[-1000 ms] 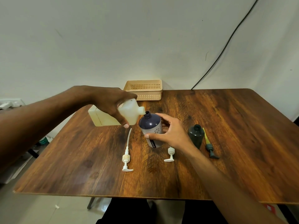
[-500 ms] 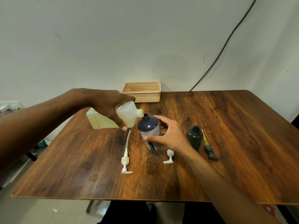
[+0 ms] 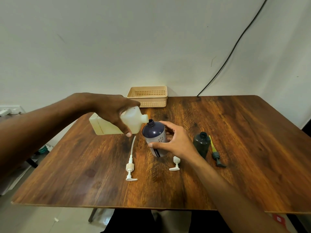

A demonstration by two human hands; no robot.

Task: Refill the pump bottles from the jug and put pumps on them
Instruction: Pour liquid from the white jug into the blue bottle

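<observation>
**Jug spout meets the mouth of a dark bottle**

Hands work over a brown wooden table (image 3: 235, 148). The left hand (image 3: 116, 113) grasps a translucent cream plastic jug (image 3: 117, 126) from above, fingers wrapped over its body. The jug is tipped nearly flat, its long axis running from the left hand toward the right hand, spout leading. That spout sits just at the open neck of a dark navy round plastic bottle with a pale patterned label (image 3: 154, 137); whether they touch, or whether liquid is flowing, cannot be told.

The right hand (image 3: 173, 142) clasps the navy bottle from its right side, thumb across the front, fingers curled behind, steadying it on the table, leaning slightly.

Just right of the right hand stands a second, dark grey plastic bottle (image 3: 202, 145), uncapped, with a grey pump on a yellow tube (image 3: 216, 153) lying beside it. A small white pump (image 3: 175, 163) lies just below the right wrist. A long white pump with a clear tube (image 3: 131, 163) lies below the left hand. None is fitted yet. A beige slotted plastic basket (image 3: 148, 96) sits beyond both hands by the wall.
</observation>
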